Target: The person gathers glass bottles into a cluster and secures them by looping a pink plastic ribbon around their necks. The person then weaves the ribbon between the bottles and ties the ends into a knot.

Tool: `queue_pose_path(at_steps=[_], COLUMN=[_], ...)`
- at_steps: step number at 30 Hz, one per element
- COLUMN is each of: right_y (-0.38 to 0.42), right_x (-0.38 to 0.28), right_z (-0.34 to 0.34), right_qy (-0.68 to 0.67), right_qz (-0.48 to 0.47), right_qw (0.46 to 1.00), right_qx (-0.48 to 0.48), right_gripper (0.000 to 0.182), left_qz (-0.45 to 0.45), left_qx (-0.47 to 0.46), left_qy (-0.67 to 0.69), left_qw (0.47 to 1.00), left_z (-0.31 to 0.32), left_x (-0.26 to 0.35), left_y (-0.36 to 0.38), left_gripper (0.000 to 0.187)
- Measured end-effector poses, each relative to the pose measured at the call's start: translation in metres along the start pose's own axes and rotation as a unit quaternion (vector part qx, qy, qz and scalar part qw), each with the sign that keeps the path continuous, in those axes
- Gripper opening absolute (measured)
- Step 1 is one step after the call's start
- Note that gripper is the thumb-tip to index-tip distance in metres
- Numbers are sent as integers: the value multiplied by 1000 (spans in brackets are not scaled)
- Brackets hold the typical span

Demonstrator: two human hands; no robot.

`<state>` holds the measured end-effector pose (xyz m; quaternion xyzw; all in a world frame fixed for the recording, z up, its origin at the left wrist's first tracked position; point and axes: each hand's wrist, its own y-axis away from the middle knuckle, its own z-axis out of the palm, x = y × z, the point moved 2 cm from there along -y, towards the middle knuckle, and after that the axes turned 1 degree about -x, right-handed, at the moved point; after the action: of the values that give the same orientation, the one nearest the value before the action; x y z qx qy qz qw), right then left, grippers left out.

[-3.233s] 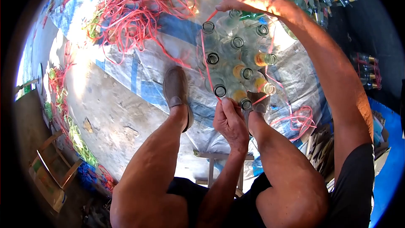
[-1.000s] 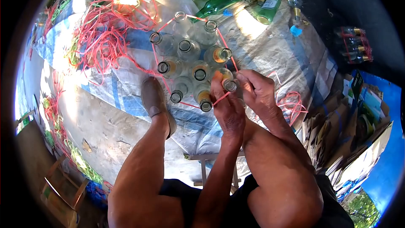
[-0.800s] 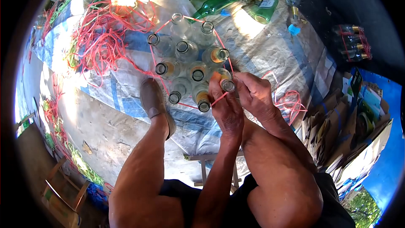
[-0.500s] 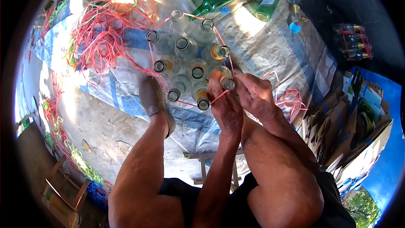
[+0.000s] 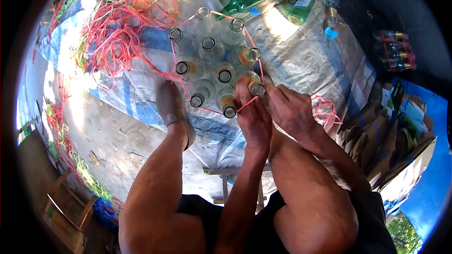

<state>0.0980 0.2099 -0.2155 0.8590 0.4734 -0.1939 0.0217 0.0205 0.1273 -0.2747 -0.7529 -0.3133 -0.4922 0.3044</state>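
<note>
A cluster of clear glass bottles (image 5: 208, 43) stands upright on the sheet, ringed loosely by pink plastic string (image 5: 177, 55). My left hand (image 5: 254, 120) is closed around the near right bottle (image 5: 256, 89), below its mouth, and the string crosses close to its fingers. Just to the right, my right hand (image 5: 293, 113) pinches the string beside that same bottle. Its fingertips are close together, and the exact grip is partly hidden. Some bottles have orange at the neck or shoulder.
A tangled heap of pink string (image 5: 113, 42) lies to the left. Green bottles (image 5: 247, 0) lie at the back. Tied bottles (image 5: 398, 49) and flattened cardboard (image 5: 376, 131) are on the right. My shoe (image 5: 172, 106) rests left of the cluster on the woven sheet (image 5: 310, 51).
My right hand has shifted slightly right and down, its fingers pulling a little away from the bottle. My left hand stays at the same bottle. The view has moved slightly.
</note>
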Motion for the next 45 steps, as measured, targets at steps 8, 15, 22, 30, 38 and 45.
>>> queue_pose_path(at_steps=[8,15,22,30,38,45], right_y=[3,0,-5,-15,-46,-85], right_x=[-7,-14,-18,-30,-49,-55], right_z=[-3,-7,-11,-24,-31,-28], right_qy=[-27,-60,-31,35,103,139], right_qz=[-18,-21,-36,-97,-244,-363], right_qw=[999,998,997,986,943,883], right_qx=[-18,-25,-53,-129,-199,-262], right_gripper=[20,16,14,12,13,9], left_qz=[13,13,1,-32,-62,-63], left_qx=[-3,15,2,-15,-18,-49], left_qy=[12,6,52,52,73,-19], left_qw=[1000,1000,999,998,995,997], left_z=[0,2,0,-5,-11,-13], left_x=[-3,-8,-7,1,5,2], left_y=[2,1,0,0,-1,5], left_gripper=[39,49,47,45,54,38])
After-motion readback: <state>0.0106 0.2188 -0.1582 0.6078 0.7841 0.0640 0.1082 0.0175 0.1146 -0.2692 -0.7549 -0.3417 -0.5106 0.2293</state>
